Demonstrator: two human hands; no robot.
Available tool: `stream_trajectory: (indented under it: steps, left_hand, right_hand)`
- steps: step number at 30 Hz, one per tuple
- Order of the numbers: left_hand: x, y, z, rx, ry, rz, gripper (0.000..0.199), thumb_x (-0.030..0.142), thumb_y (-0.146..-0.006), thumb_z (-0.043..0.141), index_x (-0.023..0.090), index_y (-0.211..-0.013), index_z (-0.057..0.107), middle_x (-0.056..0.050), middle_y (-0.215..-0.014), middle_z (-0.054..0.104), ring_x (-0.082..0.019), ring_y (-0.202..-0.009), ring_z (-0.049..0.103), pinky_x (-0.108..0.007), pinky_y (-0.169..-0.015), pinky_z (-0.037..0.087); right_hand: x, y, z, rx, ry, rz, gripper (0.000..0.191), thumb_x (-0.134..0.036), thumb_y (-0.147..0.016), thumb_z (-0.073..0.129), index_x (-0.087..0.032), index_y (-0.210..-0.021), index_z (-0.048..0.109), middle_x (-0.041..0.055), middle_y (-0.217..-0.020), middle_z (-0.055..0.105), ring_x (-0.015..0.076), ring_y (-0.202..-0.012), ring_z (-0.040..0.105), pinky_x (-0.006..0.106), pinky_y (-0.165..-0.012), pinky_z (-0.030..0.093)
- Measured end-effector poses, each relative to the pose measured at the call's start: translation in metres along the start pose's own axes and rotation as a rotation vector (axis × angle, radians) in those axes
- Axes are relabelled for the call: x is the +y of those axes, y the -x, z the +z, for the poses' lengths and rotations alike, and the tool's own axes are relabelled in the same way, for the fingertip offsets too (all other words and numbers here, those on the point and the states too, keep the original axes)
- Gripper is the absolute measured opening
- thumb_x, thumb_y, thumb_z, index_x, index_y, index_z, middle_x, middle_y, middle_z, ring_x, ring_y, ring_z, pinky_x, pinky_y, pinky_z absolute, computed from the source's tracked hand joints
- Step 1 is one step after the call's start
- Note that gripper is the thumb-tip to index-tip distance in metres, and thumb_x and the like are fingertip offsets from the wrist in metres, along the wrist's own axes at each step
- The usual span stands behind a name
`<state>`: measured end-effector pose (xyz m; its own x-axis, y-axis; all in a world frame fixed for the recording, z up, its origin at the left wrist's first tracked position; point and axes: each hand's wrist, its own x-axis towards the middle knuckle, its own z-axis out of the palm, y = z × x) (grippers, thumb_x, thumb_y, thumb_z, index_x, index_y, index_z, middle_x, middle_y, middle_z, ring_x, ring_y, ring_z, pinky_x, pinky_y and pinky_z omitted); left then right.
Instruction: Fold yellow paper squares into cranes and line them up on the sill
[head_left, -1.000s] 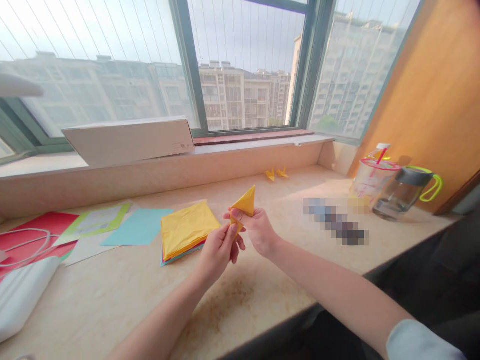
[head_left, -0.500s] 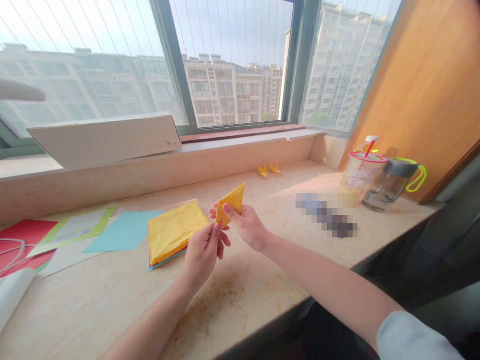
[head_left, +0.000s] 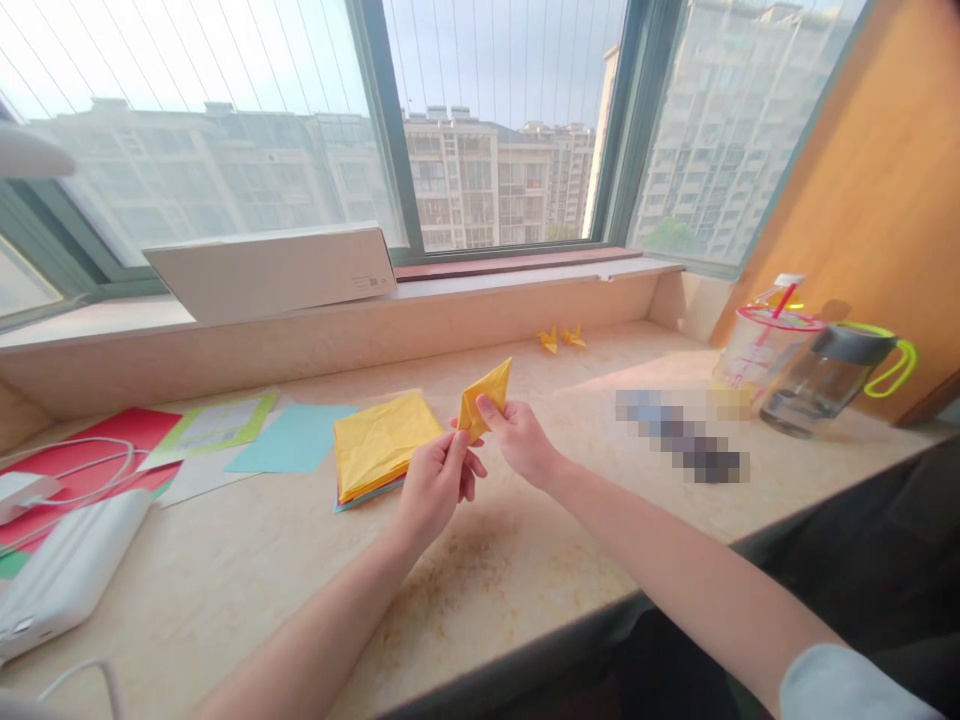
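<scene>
Pinching the folded yellow paper point(head_left: 487, 385) just right of the yellow paper stack point(head_left: 386, 440), left hand point(head_left: 439, 475) closed on the folded piece's lower end, right hand point(head_left: 529, 440) closed on its side, the person probably does best keeping edges aligned and thumb pressure even.

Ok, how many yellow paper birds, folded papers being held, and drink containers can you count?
Yellow paper birds: 2
Folded yellow paper, held in the hands: 1
Drink containers: 3 (cup with red straw, jug with green handle, bottle with white cap)
Total: 6
The blurred item isn't counted; I can't tell what it is.
</scene>
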<state>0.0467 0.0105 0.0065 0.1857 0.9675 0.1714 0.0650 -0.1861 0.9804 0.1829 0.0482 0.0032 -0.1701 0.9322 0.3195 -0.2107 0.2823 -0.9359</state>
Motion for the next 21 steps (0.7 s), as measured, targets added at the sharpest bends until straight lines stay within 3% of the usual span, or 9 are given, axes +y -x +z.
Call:
stream_trajectory:
  steps: [3, 5, 7, 9, 12, 16, 21]
  left_hand:
    - [0.002, -0.001, -0.004, 0.045, 0.029, 0.002, 0.045, 0.055, -0.091, 0.049, 0.013, -0.086, 0.061, 0.0, -0.057, 0.061, -0.008, -0.036, 0.047, -0.019, -0.037, 0.034]
    - [0.002, -0.002, -0.007, 0.067, 0.042, -0.005, 0.044, 0.055, -0.09, 0.049, 0.013, -0.085, 0.061, 0.0, -0.057, 0.061, -0.007, -0.036, 0.047, -0.019, -0.037, 0.032]
    - [0.001, -0.003, -0.009, 0.047, 0.045, -0.025, 0.043, 0.054, -0.09, 0.049, 0.012, -0.085, 0.061, 0.0, -0.057, 0.061, -0.008, -0.036, 0.048, -0.019, -0.037, 0.033]
    - [-0.002, -0.004, -0.01, -0.006, 0.032, -0.049, 0.04, 0.051, -0.09, 0.051, 0.012, -0.085, 0.061, 0.0, -0.059, 0.062, -0.008, -0.037, 0.049, -0.019, -0.037, 0.034]
    - [-0.007, -0.006, -0.01, -0.034, 0.012, -0.061, 0.034, 0.045, -0.091, 0.053, 0.013, -0.085, 0.06, -0.001, -0.063, 0.065, -0.007, -0.038, 0.052, -0.018, -0.037, 0.035]
    - [-0.01, -0.008, -0.009, -0.02, 0.009, -0.029, 0.028, 0.042, -0.09, 0.054, 0.014, -0.091, 0.056, -0.004, -0.073, 0.069, -0.007, -0.04, 0.054, -0.018, -0.038, 0.039]
    - [-0.012, -0.01, -0.01, -0.021, 0.027, 0.002, 0.043, 0.053, -0.093, 0.046, 0.014, -0.078, 0.056, -0.004, -0.065, 0.066, -0.008, -0.039, 0.053, -0.02, -0.04, 0.04]
  right_hand:
    - [-0.004, 0.0, -0.003, 0.001, -0.009, -0.056, 0.051, -0.058, -0.086, 0.059, -0.017, -0.114, 0.066, 0.0088, -0.095, 0.073, 0.0208, -0.087, 0.068, 0.036, -0.085, 0.051]
    - [-0.005, 0.001, -0.007, 0.051, 0.033, -0.09, 0.069, -0.049, -0.078, 0.073, -0.026, -0.138, 0.047, 0.0088, -0.112, 0.07, 0.0223, -0.097, 0.067, 0.038, -0.087, 0.052]
    - [-0.005, 0.002, -0.011, 0.047, 0.131, -0.139, 0.085, -0.041, -0.072, 0.081, -0.032, -0.144, 0.037, 0.0086, -0.125, 0.064, 0.022, -0.1, 0.067, 0.039, -0.089, 0.052]
    - [-0.004, 0.003, -0.013, 0.046, 0.201, -0.157, 0.069, -0.041, -0.077, 0.076, -0.031, -0.139, 0.046, 0.0072, -0.119, 0.067, 0.0223, -0.098, 0.067, 0.04, -0.089, 0.052]
    - [-0.001, 0.002, -0.013, 0.084, 0.293, -0.146, 0.035, -0.047, -0.086, 0.064, -0.024, -0.112, 0.068, 0.0072, -0.107, 0.073, 0.0242, -0.093, 0.068, 0.041, -0.087, 0.052]
    - [0.001, 0.001, -0.013, 0.137, 0.278, -0.151, 0.036, -0.052, -0.088, 0.058, -0.02, -0.098, 0.071, 0.0081, -0.096, 0.075, 0.0255, -0.087, 0.07, 0.041, -0.083, 0.054]
    - [0.003, 0.001, -0.014, 0.11, 0.18, -0.094, 0.04, -0.05, -0.088, 0.059, -0.021, -0.117, 0.058, 0.0062, -0.086, 0.075, 0.0232, -0.075, 0.072, 0.04, -0.076, 0.055]
